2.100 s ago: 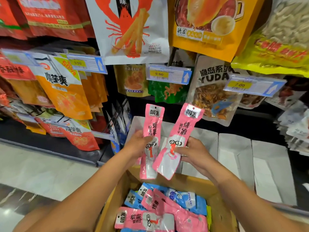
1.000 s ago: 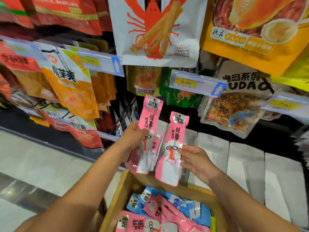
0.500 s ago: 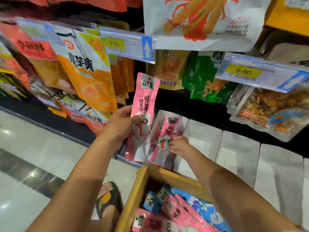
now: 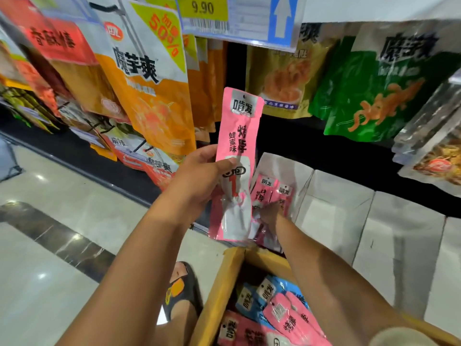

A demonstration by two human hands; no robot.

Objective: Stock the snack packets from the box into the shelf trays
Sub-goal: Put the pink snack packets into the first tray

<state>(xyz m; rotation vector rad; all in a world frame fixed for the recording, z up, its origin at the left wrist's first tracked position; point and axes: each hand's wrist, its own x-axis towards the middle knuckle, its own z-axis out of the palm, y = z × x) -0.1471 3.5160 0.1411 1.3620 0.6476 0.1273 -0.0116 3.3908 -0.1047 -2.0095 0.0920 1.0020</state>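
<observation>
Partly hidden behind pink packet point(image 4: 235, 156): right hand point(image 4: 268, 216), tray point(image 4: 299, 176).

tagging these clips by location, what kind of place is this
Most likely a shop's snack aisle: hanging snack bags, a 9.90 price tag on the rail, and clear shelf trays being filled.

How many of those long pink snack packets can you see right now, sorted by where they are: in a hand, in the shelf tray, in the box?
In the left hand: 1 pink packet
In the clear shelf tray, at the right hand: 2 pink packets
In the cardboard box: at least 3 pink packets, partly overlapping, so the count is uncertain
Total: at least 6
</observation>
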